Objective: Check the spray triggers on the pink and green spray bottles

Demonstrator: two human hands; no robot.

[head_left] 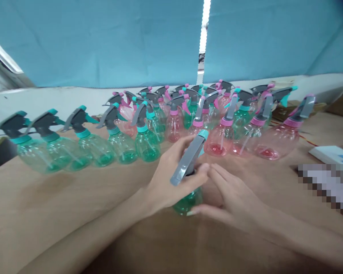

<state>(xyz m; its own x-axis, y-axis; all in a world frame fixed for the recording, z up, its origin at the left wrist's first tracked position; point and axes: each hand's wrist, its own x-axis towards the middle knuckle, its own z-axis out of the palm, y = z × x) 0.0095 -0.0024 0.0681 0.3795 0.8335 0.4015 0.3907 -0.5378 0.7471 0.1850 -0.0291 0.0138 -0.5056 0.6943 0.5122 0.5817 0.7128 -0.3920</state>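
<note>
A green spray bottle [188,201] with a grey trigger head and a turquoise nozzle is between my hands, near the middle of the wooden table. My left hand [165,175] is wrapped round its neck, just under the trigger head. Against the right side of the clear green body, my right hand [231,194] is curled, with its thumb low on the bottle and its fingertips close to my left thumb. The neck collar is mostly hidden by my left hand. Just beyond my hands stands a pink spray bottle [217,142].
A row of green spray bottles [103,152] runs off to the left. Pink spray bottles [274,140] stand at the right, with several mixed ones behind. A white box [328,154] and a blurred-out flat item [328,186] lie at the right. A blue curtain [117,42] hangs behind.
</note>
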